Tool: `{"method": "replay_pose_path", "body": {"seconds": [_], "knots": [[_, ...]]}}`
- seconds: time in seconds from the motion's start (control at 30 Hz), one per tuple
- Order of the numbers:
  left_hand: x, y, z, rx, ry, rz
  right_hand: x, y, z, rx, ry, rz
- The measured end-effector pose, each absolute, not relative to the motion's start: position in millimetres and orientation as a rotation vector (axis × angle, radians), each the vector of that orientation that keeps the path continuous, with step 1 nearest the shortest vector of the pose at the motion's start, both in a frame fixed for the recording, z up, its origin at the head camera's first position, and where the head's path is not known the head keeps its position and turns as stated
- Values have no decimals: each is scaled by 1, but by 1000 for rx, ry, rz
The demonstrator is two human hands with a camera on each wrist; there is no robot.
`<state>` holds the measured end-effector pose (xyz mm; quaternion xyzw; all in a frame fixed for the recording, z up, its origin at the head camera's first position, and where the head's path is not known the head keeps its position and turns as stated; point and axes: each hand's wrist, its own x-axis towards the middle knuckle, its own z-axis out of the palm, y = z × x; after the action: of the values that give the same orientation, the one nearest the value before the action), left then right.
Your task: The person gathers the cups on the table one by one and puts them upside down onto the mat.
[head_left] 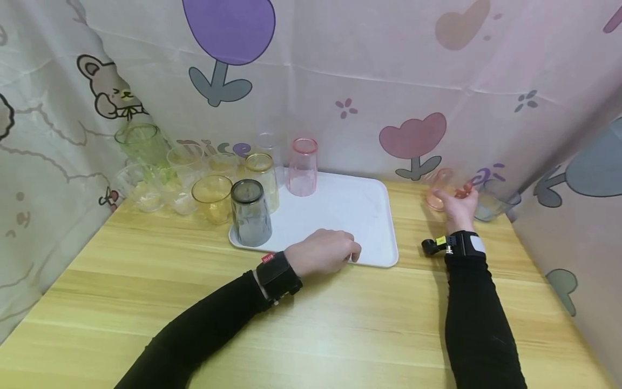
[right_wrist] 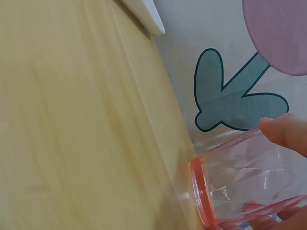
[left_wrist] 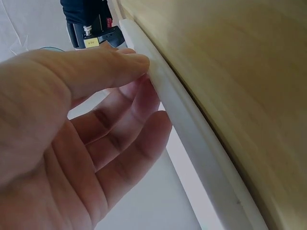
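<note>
Your right hand (head_left: 457, 202) curls its fingers (right_wrist: 288, 134) round the orange cup (right_wrist: 240, 187), thumb side and fingertips pinching its clear wall; the cup stands mouth-down on the wooden table (head_left: 311, 324), close against the patterned curtain (head_left: 389, 65) at the far right, well apart from the other cups; a clear bluish cup (head_left: 493, 202) stands just beside it on the right. Your left hand (head_left: 323, 251) rests at the near edge of the white tray (head_left: 350, 208), its fingers (left_wrist: 124, 129) loosely bent with the thumb tip touching the tray's raised rim (the wrist view shows nothing clamped between thumb and fingers); the palm lies over the table just in front of the tray. On the tray's left part a grey cup (head_left: 250, 212) stands upside down at the near corner, a yellowish cup (head_left: 262, 181) behind it, and a pink cup (head_left: 303, 166) at the far edge; left of the tray a cluster of amber, clear and green cups (head_left: 170, 173) sits on the table against the curtain.
</note>
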<state>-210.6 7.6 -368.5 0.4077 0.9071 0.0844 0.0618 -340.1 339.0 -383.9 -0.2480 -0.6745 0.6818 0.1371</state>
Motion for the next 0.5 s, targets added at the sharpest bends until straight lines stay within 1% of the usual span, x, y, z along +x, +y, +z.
{"method": "replay_pose_path", "body": {"seconds": [0.27,0.5], "knots": [[-212,6,-369,1245,2735,271,-336,332,-375,-687,-1815,2174],[-213,6,-370,1258,2736,269,-329,326,-365,-613,-1768,2237]]}}
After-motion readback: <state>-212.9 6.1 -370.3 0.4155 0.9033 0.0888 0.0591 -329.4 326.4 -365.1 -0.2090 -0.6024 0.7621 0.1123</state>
